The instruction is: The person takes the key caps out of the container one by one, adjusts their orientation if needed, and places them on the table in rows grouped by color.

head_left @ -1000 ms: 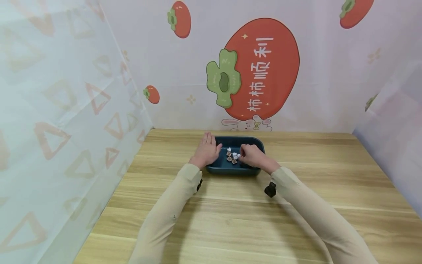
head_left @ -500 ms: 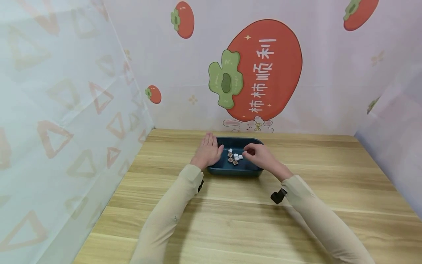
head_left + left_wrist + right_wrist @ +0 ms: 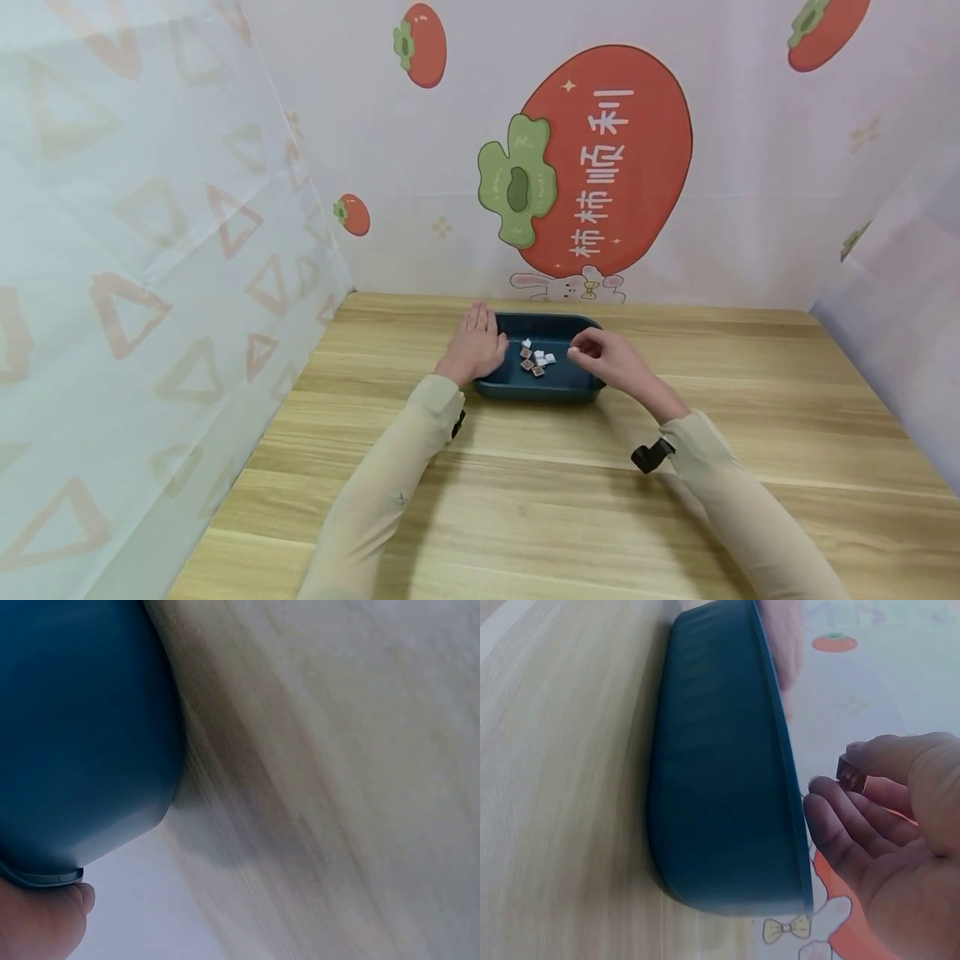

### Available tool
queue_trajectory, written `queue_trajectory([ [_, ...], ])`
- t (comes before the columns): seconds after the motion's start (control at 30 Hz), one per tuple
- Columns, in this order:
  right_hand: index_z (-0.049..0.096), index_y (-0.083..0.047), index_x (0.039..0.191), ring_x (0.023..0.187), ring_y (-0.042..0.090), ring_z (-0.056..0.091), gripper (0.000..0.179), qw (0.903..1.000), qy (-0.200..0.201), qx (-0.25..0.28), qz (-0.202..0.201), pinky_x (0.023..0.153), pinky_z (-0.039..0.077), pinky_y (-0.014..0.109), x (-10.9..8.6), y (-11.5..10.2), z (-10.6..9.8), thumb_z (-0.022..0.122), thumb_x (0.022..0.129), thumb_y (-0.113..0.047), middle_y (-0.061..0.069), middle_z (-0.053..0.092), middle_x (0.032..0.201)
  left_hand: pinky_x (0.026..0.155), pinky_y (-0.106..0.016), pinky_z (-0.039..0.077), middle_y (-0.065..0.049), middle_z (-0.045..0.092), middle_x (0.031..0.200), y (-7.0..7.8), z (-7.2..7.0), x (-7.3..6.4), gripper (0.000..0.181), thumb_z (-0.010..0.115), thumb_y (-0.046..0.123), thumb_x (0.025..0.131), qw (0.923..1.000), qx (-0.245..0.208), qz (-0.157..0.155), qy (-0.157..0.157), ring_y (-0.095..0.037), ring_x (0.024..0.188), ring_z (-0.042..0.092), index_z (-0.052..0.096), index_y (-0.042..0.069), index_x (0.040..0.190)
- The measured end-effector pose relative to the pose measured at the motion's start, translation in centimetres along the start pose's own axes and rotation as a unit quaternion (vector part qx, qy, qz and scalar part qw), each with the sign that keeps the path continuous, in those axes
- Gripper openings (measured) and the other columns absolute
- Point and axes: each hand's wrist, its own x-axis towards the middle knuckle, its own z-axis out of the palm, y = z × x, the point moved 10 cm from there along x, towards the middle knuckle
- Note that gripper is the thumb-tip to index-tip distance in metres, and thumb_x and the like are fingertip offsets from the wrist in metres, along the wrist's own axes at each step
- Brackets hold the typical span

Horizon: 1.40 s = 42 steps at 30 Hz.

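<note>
A dark blue rectangular tray (image 3: 538,392) stands at the back of the wooden table, with several small square pieces (image 3: 538,357), white or brown on top, clustered on its floor. My left hand (image 3: 474,346) rests along the tray's left rim, fingers straight and pointing away; in the left wrist view a fingertip (image 3: 45,919) shows at the rim. Over the tray's right end, my right hand (image 3: 613,360) pinches one small square piece (image 3: 850,774) between thumb and fingers. That piece looks brown in the right wrist view and white in the head view.
The wooden table (image 3: 517,500) runs out in front of the tray and to both sides. Behind it hangs a pale backdrop (image 3: 420,150) with persimmon prints. A patterned sheet (image 3: 172,350) closes off the left. Each wrist bears a black camera.
My right hand has lifted away from the cluster and moved right, carrying one small square piece towards the tray's right end. My left hand has stayed at the left rim.
</note>
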Motion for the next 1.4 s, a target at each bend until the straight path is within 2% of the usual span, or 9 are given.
queue_trajectory([
  [0.3,0.068,-0.008,0.11,0.086,0.023,0.063,0.027,0.9988,0.047,0.006,-0.006,0.073,0.053,0.029,-1.0,1.5,-2.5,0.065,0.095,-0.03,0.012,0.071,0.098,0.126,-0.042,0.004,-0.021,0.004,0.165,0.1,0.3,0.0,0.065,0.022,0.037,0.106,1.0,0.0,0.001,-0.001,-0.031,0.154,-0.002,0.013,-0.004,0.155],
  [0.5,0.069,-0.005,0.107,0.079,0.023,0.063,0.025,0.9979,0.06,0.022,-0.006,0.065,0.054,0.025,-1.2,2.5,-3.4,0.065,0.094,-0.027,0.013,0.07,0.093,0.126,-0.041,0.003,-0.021,0.002,0.165,0.0,0.3,0.1,0.065,0.021,0.037,0.106,1.0,0.007,0.001,0.004,-0.031,0.154,-0.003,0.012,-0.004,0.155],
  [0.6,0.068,-0.004,0.107,0.076,0.027,0.065,0.024,0.9976,0.059,0.035,0.0,0.062,0.055,0.025,-1.4,3.1,-3.7,0.066,0.094,-0.024,0.014,0.071,0.091,0.126,-0.042,0.004,-0.021,0.002,0.165,0.1,0.2,0.1,0.065,0.023,0.037,0.106,1.0,0.007,0.001,0.004,-0.032,0.154,-0.002,0.013,-0.004,0.155],
  [0.93,0.067,-0.001,0.11,0.08,0.032,0.069,0.027,0.9969,0.054,0.051,0.025,0.071,0.06,0.045,-1.9,5.6,-4.6,0.064,0.096,-0.025,0.02,0.072,0.095,0.126,-0.042,0.005,-0.02,0.001,0.165,0.2,0.1,0.0,0.064,0.023,0.035,0.106,1.0,0.008,0.001,0.004,-0.033,0.154,0.002,0.014,-0.004,0.155],
  [1.13,0.067,-0.001,0.106,0.082,0.036,0.07,0.023,0.9972,0.05,0.051,0.023,0.068,0.06,0.04,-2.0,7.2,-4.8,0.064,0.096,-0.022,0.025,0.071,0.097,0.126,-0.042,0.006,-0.02,0.001,0.165,0.3,0.1,-0.1,0.064,0.023,0.035,0.106,1.0,0.005,0.002,0.001,-0.033,0.154,0.002,0.014,-0.004,0.155],
  [1.27,0.069,-0.004,0.103,0.078,0.032,0.069,0.02,0.9983,0.042,0.033,0.024,0.064,0.059,0.035,-1.9,8.3,-4.8,0.065,0.095,-0.021,0.021,0.072,0.093,0.126,-0.042,0.006,-0.021,0.002,0.165,0.3,-0.1,-0.1,0.064,0.024,0.036,0.106,1.0,0.005,0.005,0.001,-0.034,0.154,0.003,0.014,-0.005,0.155],
  [1.4,0.069,-0.003,0.102,0.072,0.027,0.066,0.021,0.999,0.018,0.019,0.036,0.061,0.058,0.032,-1.9,9.6,-4.5,0.066,0.094,-0.022,0.018,0.071,0.089,0.126,-0.042,0.006,-0.021,0.003,0.165,0.3,0.0,-0.2,0.064,0.023,0.036,0.106,1.0,0.006,0.005,-0.001,-0.033,0.154,0.0,0.013,-0.004,0.155],
])
